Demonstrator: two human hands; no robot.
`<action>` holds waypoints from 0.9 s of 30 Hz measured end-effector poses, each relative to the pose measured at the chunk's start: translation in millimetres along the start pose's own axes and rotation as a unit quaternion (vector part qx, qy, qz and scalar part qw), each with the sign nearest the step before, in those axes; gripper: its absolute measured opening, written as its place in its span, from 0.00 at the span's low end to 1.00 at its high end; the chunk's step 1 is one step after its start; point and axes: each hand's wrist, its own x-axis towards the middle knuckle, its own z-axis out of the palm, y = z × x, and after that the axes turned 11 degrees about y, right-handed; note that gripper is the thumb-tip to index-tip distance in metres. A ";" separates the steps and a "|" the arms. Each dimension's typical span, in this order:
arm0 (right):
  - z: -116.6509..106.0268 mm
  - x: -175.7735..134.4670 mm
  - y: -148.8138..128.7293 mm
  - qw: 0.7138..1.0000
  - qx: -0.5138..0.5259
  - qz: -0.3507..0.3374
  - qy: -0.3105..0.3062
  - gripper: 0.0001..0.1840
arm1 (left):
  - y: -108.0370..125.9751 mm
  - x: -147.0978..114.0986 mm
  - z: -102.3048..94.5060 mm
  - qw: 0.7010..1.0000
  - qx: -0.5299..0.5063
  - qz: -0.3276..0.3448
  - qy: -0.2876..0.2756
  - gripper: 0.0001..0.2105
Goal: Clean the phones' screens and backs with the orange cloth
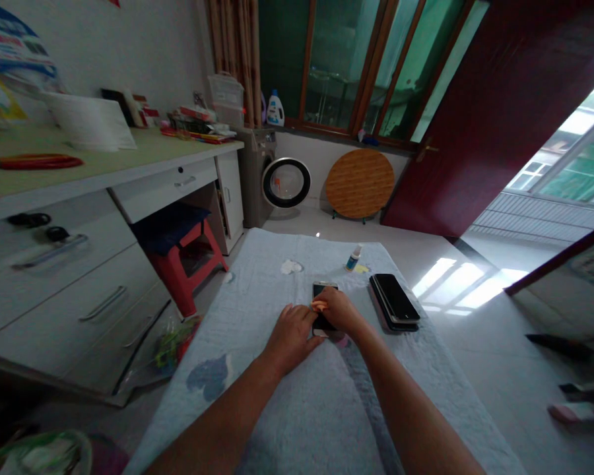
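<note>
A smartphone (321, 324) with a white lower edge lies flat on the cloth-covered table (277, 264). My left hand (290, 336) holds it at its left side, thumb near the bottom edge and fingers along the side. Pinched in my right hand (340, 309), a small orange cloth (319, 305) presses on the phone's screen. Much of the screen is hidden under my hands. To the right, a stack of phones (395, 303) lies with a black screen uppermost. Behind them stands a small spray bottle (354, 257) with a white top and a blue label.
On the left is a white desk (168, 185) with a paper roll (90, 122) and red-handled pliers (34, 161). A red stool (183, 260) stands under it. Beyond are a washing machine (257, 178) with its door ajar, a round wooden tabletop (360, 183) and a dark red door (475, 119).
</note>
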 end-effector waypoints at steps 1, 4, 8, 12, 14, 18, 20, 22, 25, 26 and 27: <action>-0.5 -3.6 -0.9 1.000 0.006 0.002 -0.001 0.14 | 1.2 0.4 -1.3 1.000 -0.002 0.010 -0.010 0.16; -2.0 -15.6 -4.4 1.000 0.024 0.004 -0.002 0.14 | 3.0 0.0 -3.4 0.999 -0.008 0.041 -0.025 0.13; -1.0 -26.1 -6.5 0.999 0.035 -0.012 0.005 0.14 | 3.1 -1.7 -2.9 0.997 -0.019 0.065 -0.024 0.13; 2.9 -15.9 -3.9 0.999 0.013 -0.025 0.041 0.13 | 4.3 -2.9 -1.8 0.998 -0.025 0.061 -0.019 0.12; 3.9 -3.2 -2.9 0.999 -0.028 -0.019 0.038 0.14 | 4.9 -3.2 -1.5 0.998 -0.029 0.056 -0.023 0.13; 4.8 24.5 -2.7 0.996 -0.092 -0.003 0.019 0.15 | 4.5 -3.5 -0.6 0.998 -0.038 0.040 -0.034 0.15; 6.3 34.8 -2.2 0.995 -0.101 -0.004 0.007 0.16 | 3.4 -3.5 0.0 0.998 -0.040 0.031 -0.037 0.17; 7.8 41.7 -0.5 0.994 -0.109 -0.005 -0.010 0.15 | 2.1 -3.5 0.8 0.998 -0.040 0.027 -0.037 0.18; 6.5 45.9 5.6 0.992 -0.123 0.004 -0.029 0.15 | 0.8 -3.8 1.9 0.999 -0.031 0.026 -0.032 0.19; 4.6 45.8 8.9 0.991 -0.128 0.011 -0.034 0.15 | 0.6 -4.0 2.2 0.999 -0.028 0.025 -0.030 0.19; 2.0 44.9 12.8 0.990 -0.133 0.019 -0.038 0.15 | 0.6 -4.1 2.5 0.999 -0.025 0.024 -0.029 0.19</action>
